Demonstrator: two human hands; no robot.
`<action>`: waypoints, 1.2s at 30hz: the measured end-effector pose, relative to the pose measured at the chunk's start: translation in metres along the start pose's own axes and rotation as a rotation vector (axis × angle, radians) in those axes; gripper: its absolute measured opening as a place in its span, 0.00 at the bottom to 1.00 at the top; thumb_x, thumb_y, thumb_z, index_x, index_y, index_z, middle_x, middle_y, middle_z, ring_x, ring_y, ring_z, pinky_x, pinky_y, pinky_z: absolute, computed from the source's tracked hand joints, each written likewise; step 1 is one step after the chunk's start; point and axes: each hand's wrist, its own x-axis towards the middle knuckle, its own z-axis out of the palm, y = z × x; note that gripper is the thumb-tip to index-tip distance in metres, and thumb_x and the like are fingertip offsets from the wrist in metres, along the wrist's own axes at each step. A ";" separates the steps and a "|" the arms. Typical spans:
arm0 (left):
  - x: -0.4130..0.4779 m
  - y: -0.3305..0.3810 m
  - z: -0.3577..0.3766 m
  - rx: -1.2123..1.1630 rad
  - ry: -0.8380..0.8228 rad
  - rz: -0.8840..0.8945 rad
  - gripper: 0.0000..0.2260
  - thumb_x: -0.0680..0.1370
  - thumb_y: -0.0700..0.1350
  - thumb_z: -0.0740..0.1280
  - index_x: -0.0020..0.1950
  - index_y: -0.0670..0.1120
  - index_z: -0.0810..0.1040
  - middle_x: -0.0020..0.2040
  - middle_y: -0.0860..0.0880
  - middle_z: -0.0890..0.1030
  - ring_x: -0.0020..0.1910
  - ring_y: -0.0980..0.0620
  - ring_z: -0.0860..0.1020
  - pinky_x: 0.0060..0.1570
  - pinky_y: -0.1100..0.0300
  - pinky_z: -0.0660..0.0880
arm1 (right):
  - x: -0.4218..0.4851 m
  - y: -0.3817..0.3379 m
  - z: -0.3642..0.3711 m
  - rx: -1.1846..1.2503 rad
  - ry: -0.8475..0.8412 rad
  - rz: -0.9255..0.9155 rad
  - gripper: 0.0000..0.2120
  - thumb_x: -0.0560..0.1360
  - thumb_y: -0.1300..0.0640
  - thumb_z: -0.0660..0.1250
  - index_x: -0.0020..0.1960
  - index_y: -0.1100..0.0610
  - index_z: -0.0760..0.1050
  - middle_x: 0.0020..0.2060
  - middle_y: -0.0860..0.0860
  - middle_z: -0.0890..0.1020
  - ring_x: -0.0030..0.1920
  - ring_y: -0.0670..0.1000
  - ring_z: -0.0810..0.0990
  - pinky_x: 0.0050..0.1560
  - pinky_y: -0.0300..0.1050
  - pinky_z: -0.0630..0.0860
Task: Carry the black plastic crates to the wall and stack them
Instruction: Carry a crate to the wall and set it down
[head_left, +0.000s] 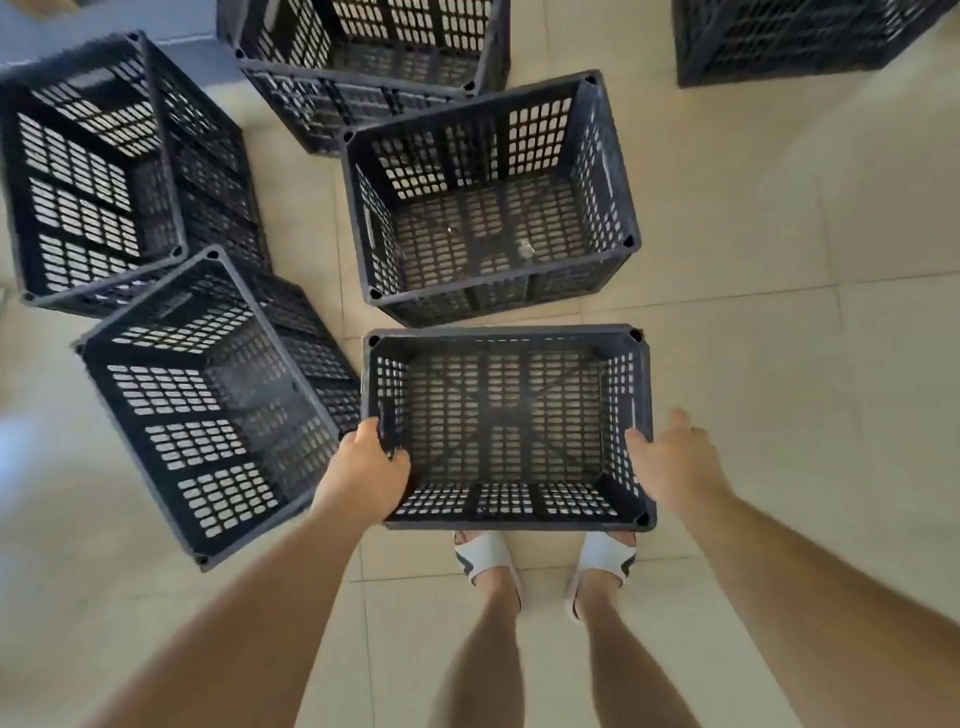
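Note:
I look straight down at a black plastic crate (506, 332), open side up, just in front of my feet. My left hand (363, 475) grips the near end of its left rim, fingers curled over the edge into the crate. My right hand (675, 457) is on the right wall, thumb over the rim inside and fingers outside. Whether the crate rests on the floor or is lifted is unclear. A second upright empty crate (613, 161) stands directly beyond it.
More black crates lie around: a tilted one (218, 405) at the left touching the held crate, another (93, 171) at far left, one (363, 47) at the back, one (779, 41) at top right. Beige tiled floor (779, 312) stretches right. My feet in white slides (485, 556) stand below the crate.

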 end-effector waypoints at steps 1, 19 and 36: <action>0.014 -0.003 0.007 -0.012 -0.002 -0.021 0.24 0.80 0.52 0.62 0.76 0.48 0.66 0.68 0.42 0.75 0.62 0.40 0.76 0.52 0.49 0.74 | 0.009 0.002 0.010 0.013 -0.006 0.014 0.24 0.81 0.46 0.61 0.70 0.61 0.64 0.60 0.63 0.74 0.59 0.65 0.75 0.50 0.53 0.70; 0.185 -0.054 0.100 -0.061 0.235 -0.357 0.22 0.78 0.46 0.66 0.71 0.40 0.70 0.62 0.38 0.79 0.56 0.35 0.79 0.50 0.46 0.77 | 0.169 0.053 0.132 0.238 0.049 0.139 0.12 0.83 0.58 0.54 0.66 0.58 0.62 0.51 0.57 0.77 0.45 0.59 0.77 0.46 0.55 0.73; 0.126 -0.066 0.080 -0.561 0.065 -0.346 0.08 0.82 0.42 0.63 0.52 0.46 0.81 0.50 0.45 0.86 0.47 0.46 0.84 0.58 0.45 0.81 | 0.129 0.089 0.067 0.274 0.073 0.166 0.06 0.82 0.55 0.55 0.58 0.53 0.66 0.52 0.56 0.80 0.49 0.60 0.83 0.52 0.62 0.81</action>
